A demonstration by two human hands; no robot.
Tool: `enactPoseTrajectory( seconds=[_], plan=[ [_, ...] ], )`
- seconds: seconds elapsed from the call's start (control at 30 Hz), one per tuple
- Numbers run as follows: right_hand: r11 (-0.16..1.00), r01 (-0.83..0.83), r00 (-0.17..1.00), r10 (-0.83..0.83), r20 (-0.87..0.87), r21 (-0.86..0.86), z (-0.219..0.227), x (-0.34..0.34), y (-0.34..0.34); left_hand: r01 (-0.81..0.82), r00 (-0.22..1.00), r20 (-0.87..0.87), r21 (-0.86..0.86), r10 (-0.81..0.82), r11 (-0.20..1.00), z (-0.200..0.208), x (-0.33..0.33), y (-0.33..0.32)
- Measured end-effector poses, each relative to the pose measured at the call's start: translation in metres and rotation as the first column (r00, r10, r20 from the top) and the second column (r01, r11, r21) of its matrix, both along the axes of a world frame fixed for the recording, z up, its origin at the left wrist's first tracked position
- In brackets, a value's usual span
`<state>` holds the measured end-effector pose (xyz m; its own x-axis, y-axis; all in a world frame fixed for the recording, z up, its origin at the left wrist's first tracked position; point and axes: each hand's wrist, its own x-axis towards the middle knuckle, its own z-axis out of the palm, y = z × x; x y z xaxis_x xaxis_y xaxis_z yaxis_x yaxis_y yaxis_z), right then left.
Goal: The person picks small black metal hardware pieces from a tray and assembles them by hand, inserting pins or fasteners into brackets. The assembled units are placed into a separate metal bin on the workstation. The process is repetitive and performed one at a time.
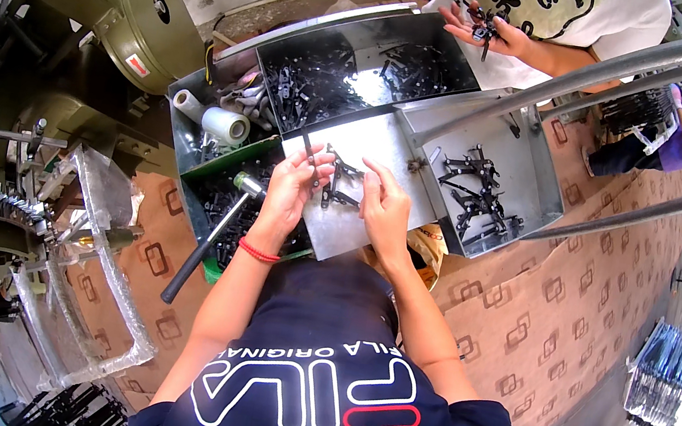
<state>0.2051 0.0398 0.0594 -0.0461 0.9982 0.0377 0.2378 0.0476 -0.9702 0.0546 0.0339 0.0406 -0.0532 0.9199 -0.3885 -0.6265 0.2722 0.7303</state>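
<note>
My left hand (pixel 292 192) is closed on a slim black part (pixel 310 159), which stands up between the thumb and fingers. Across from it, my right hand (pixel 384 211) has its fingers bent and slightly apart, with nothing visible in them. Between the two hands, several small black jointed parts (pixel 337 181) lie on a bright metal sheet (pixel 338 230). A hammer (pixel 217 234) with a greenish head and a black grip rests beside my left wrist, over a bin of black parts (pixel 218 198).
Behind the sheet is a dark tray (pixel 306 123) of black parts; a grey metal tray (pixel 532 190) with more stands right. White rolls (pixel 225 126) sit left, near a green machine (pixel 153 18). A co-worker's hands (pixel 486 31) hold black parts. Metal rails (pixel 594 79) cross the right.
</note>
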Motion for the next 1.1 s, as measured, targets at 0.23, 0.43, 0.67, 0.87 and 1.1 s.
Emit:
enactPoseTrajectory(
  seconds=[0.23,0.43,0.67,0.87,1.1],
  plan=[
    [0.964,-0.091,0.887,-0.035,0.460,0.249,-0.028,0.006,0.012,-0.035,0.999,-0.026,-0.065,0.034,0.997,-0.003,-0.006,-0.012],
    [0.954,-0.092,0.867,-0.065,0.494,0.286,-0.043,-0.004,0.016,0.030,0.997,-0.065,-0.085,-0.036,0.996,-0.010,0.001,-0.017],
    [0.970,0.041,0.919,-0.130,0.372,0.239,-0.040,-0.003,0.012,0.050,0.991,-0.122,-0.099,-0.062,0.994,-0.010,0.012,-0.018],
    [0.999,-0.004,0.997,0.007,0.070,-0.053,-0.020,-0.003,0.005,0.042,0.996,-0.080,-0.067,-0.047,0.997,-0.014,0.009,-0.021],
    [0.945,-0.313,0.935,0.290,0.206,0.093,0.004,-0.003,-0.010,0.072,0.997,0.009,-0.130,-0.071,0.989,-0.001,-0.005,-0.025]
  ],
)
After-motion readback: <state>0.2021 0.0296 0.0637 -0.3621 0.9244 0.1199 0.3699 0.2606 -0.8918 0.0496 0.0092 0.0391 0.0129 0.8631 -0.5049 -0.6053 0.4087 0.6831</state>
